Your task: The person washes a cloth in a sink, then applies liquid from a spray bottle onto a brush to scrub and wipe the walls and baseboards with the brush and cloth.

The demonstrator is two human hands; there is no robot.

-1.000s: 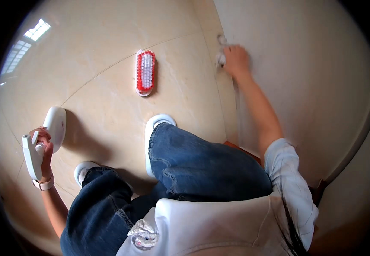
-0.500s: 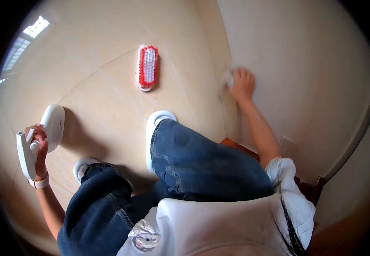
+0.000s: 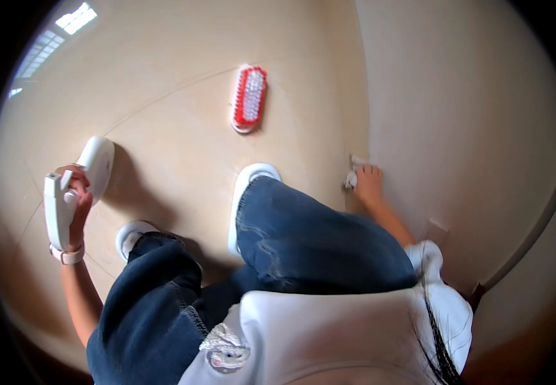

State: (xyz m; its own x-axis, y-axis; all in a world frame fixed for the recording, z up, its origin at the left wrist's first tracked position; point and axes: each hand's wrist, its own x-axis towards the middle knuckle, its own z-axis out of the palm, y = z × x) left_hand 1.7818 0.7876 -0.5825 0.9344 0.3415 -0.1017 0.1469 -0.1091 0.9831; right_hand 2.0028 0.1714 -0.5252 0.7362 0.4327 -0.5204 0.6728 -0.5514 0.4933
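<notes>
On the left side of the head view, my left hand (image 3: 79, 192) is wrapped round the neck of a white spray bottle (image 3: 103, 165), seen from above. Its long white spray head and trigger point away from me, over the floor. At the right, my right hand (image 3: 369, 182) is closed on a small, crumpled pale cloth (image 3: 352, 177). It presses the cloth to the beige skirting at the foot of the wall; part of the cloth is hidden under the fingers.
A brush (image 3: 250, 99) with red and white bristles lies bristles up on the glossy beige floor (image 3: 162, 128). The pale wall (image 3: 464, 96) rises on the right, with a socket plate (image 3: 436, 232) low on it. My white shoes (image 3: 247, 176) stand between my hands.
My right hand has moved back toward me along the skirting with the cloth. The left hand still holds the spray bottle. The whole view has shifted slightly, so the brush appears further right.
</notes>
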